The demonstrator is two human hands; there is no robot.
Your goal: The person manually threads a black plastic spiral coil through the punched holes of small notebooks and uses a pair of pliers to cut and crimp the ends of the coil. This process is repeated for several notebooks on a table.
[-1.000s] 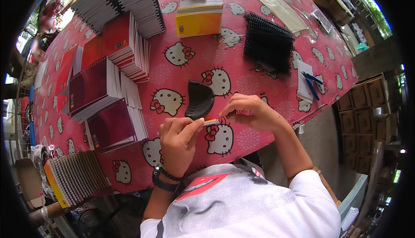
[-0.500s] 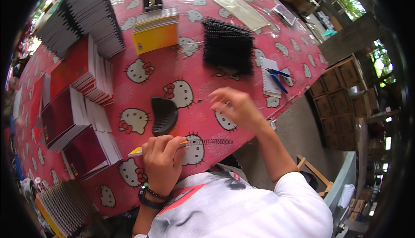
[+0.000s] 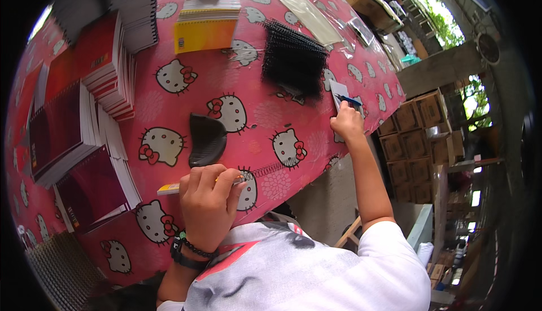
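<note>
My left hand (image 3: 209,198) is closed on a small yellow notebook (image 3: 168,189) near the table's front edge, its cover mostly hidden under my fingers. From the notebook's end a thin spiral binding coil (image 3: 268,170) sticks out to the right over the table. My right hand (image 3: 347,121) reaches to the table's right side, its fingers closed around blue-handled pliers (image 3: 351,100) above a white spiral notepad (image 3: 337,88). Just beyond my left hand lies a curved black piece (image 3: 206,140), its kind unclear.
Notebook stacks with red (image 3: 90,57) and purple (image 3: 59,130) covers line the left. Farther back are yellow notebooks (image 3: 204,33), a pile of black spiral coils (image 3: 294,60) and a clear plastic sheet (image 3: 310,20). Brown cartons (image 3: 415,119) stand beyond the table's right edge.
My right hand has moved right from above the table to the pliers and closed on them. My left hand stays on the notebook; the coil now slants upward to the right.
</note>
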